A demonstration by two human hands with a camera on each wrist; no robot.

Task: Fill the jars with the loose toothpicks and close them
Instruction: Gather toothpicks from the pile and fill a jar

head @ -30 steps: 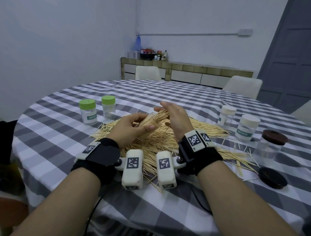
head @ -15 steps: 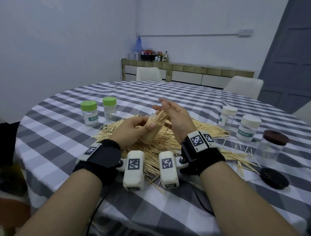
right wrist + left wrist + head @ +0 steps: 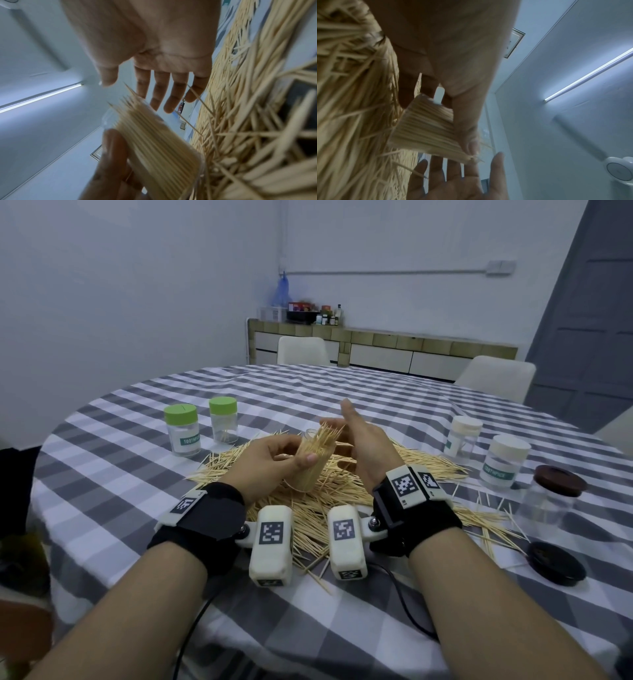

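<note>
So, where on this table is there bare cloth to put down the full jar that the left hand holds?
Bare cloth lies left of the toothpick pile, in front of the two green-lid jars, and on the far half of the table. The centre is crowded with loose toothpicks. The right side is tight: cream-lid jars, a brown-lid jar and a loose brown lid.
</note>
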